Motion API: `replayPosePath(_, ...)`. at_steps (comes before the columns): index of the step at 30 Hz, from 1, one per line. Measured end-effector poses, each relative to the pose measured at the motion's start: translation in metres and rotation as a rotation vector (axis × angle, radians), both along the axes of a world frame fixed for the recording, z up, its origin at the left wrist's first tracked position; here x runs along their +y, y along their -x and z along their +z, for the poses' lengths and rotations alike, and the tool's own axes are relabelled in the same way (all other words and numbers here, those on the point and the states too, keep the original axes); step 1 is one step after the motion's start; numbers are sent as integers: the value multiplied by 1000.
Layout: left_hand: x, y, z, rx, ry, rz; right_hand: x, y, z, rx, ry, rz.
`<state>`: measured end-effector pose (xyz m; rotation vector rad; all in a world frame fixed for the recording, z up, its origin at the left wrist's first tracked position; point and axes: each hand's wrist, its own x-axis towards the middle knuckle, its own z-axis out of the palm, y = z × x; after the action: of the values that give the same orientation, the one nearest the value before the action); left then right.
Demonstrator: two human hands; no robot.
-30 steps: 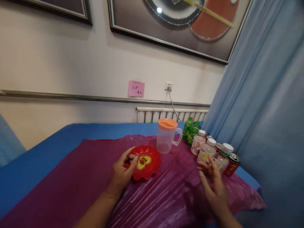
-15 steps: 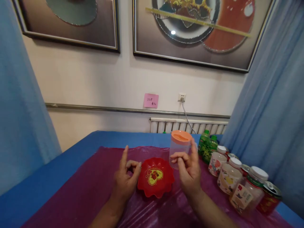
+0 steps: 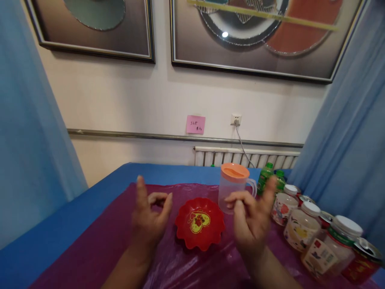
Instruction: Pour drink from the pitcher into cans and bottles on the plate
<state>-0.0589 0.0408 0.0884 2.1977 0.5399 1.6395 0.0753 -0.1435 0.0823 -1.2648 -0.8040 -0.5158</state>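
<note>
My left hand (image 3: pixel 152 218) is raised over the purple sheet, left of a red scalloped dish (image 3: pixel 200 239) with a yellow heart-shaped print. One finger points up; the thumb and another finger bend towards each other, with nothing visible between them. My right hand (image 3: pixel 252 218) hangs to the dish's right in a similar pose, one finger up, holding nothing that I can see. Its bent fingers overlap the view of a clear plastic pitcher (image 3: pixel 231 190) with an orange lid (image 3: pixel 235 171). Whether they touch the pitcher, I cannot tell. Motion blurs both hands slightly.
Along the right side stand green bottles (image 3: pixel 265 178), several white-lidded jars (image 3: pixel 301 230) and cans, including a red one (image 3: pixel 362 261). The purple plastic sheet (image 3: pixel 105 241) covers part of a blue-covered table (image 3: pixel 120 180). Blue curtains (image 3: pixel 345 132) hang at both sides; a radiator (image 3: pixel 207 157) is behind.
My hands have moved farther apart, the left one leftward and the right one rightward. The pitcher's handle now shows. The view has shifted slightly; the dish and pitcher appear to stay in place.
</note>
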Motion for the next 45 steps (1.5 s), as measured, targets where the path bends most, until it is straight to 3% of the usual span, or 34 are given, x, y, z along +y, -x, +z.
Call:
replayPosePath(3,11,-10,0,130,183,3,20,-20,-12,78,89,-31)
replayPosePath(9,17,-14,-17,115,151,17,20,-33,-29,66,171,-119)
replayPosePath(17,14,-12,-23,119,104,27,24,-26,-31,68,172,-61)
replayPosePath(33,14,-14,-31,130,108,20,25,-28,-41,49,220,-75)
replayPosePath(36,19,-15,-36,169,169,-2,18,-25,-31,16,280,-86)
replayPosePath(39,25,-19,-43,210,287,-63,5,3,-26,-40,425,7)
replayPosePath(42,33,-25,-52,196,413,-115,1,55,-53,-203,622,179)
replayPosePath(45,47,-31,-63,121,560,-135,14,108,-110,-522,816,282)
